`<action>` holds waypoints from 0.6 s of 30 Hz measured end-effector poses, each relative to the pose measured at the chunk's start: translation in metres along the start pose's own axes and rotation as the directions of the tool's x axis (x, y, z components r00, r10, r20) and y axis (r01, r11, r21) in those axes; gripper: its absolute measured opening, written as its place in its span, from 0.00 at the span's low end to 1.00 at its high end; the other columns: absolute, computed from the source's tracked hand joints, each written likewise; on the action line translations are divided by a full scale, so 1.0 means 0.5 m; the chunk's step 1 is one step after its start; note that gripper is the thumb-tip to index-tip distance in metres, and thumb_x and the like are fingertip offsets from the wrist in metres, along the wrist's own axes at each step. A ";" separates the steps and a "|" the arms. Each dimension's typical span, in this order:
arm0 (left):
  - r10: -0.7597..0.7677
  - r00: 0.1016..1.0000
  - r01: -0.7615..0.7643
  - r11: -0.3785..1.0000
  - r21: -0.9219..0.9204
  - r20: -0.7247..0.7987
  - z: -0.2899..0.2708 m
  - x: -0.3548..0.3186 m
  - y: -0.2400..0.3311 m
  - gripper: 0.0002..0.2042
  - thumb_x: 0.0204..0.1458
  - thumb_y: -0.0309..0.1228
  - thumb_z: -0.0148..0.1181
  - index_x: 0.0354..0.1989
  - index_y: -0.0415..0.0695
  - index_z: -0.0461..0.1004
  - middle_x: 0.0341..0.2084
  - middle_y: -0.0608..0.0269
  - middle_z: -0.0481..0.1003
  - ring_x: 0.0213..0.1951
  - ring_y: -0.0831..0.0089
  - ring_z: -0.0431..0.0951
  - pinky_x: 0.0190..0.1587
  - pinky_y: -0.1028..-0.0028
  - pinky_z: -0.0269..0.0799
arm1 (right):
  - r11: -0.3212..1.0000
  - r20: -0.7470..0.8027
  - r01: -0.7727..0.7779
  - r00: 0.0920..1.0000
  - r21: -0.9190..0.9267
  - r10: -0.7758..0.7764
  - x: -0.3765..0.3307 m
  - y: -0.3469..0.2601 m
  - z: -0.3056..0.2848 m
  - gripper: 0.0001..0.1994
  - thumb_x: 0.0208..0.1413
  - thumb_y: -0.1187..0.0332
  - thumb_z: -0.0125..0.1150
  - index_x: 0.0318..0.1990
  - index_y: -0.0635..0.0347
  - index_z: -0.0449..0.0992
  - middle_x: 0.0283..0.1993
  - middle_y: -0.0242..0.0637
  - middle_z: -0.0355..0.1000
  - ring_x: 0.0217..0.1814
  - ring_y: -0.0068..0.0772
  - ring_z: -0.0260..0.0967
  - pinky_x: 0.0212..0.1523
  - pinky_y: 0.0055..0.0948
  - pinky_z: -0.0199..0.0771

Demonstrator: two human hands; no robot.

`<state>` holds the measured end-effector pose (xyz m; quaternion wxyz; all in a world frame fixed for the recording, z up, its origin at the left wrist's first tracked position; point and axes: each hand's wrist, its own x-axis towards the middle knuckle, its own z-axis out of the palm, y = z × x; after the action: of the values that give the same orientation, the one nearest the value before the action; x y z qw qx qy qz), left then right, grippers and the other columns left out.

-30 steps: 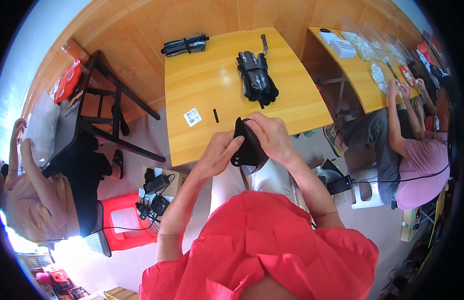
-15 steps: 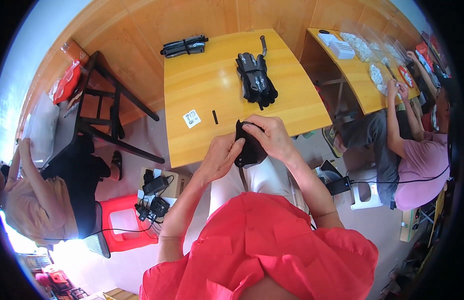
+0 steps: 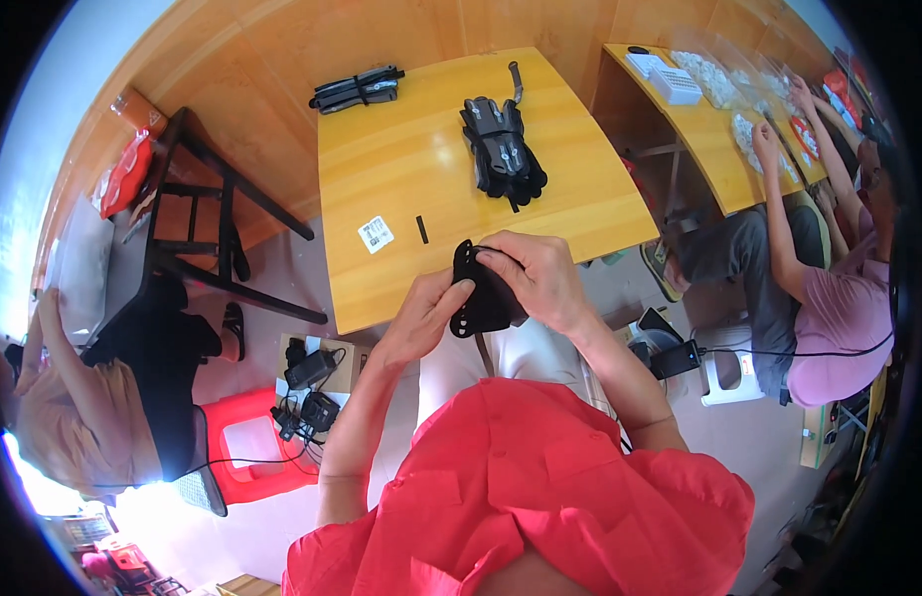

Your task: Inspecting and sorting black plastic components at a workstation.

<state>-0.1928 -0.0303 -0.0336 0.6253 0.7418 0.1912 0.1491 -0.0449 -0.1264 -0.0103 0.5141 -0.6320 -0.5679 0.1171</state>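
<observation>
Both hands hold a flat black part with small holes (image 3: 478, 298) just past the near edge of the yellow wooden table (image 3: 401, 139). My right hand (image 3: 537, 280) wraps over its top and right side. My left hand (image 3: 427, 314) supports it from the left, thumb on its face. On the table beyond lies a folded black drone-like device (image 3: 502, 152), a white label (image 3: 376, 234) and a small black strip (image 3: 422, 228). A second folded black device (image 3: 358, 87) lies at the far left corner.
A dark chair frame (image 3: 198, 214) stands left of the table. A red stool (image 3: 252, 447) and black chargers with cables (image 3: 307, 392) are on the floor. A person in pink (image 3: 829, 298) sits right at another table (image 3: 699, 119); another person (image 3: 64, 417) sits at left.
The hands have shifted slightly on the black part, turning it a little; its holed face now shows toward the left. Nothing on the table has moved.
</observation>
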 end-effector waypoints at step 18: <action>-0.018 0.970 0.084 0.961 0.265 -0.241 0.035 -0.014 0.048 0.10 0.52 0.31 0.45 0.34 0.34 0.65 0.22 0.53 0.67 0.24 0.71 0.66 0.29 0.73 0.63 | 0.957 -0.109 0.163 0.975 -0.240 -0.194 -0.025 -0.011 0.040 0.08 0.44 0.75 0.61 0.34 0.64 0.73 0.26 0.41 0.71 0.24 0.41 0.70 0.24 0.28 0.68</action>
<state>-0.1887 -0.0523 -0.0130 0.4935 0.7925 0.3023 0.1923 -0.0669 -0.1273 -0.0204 0.4823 -0.6396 -0.5973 -0.0381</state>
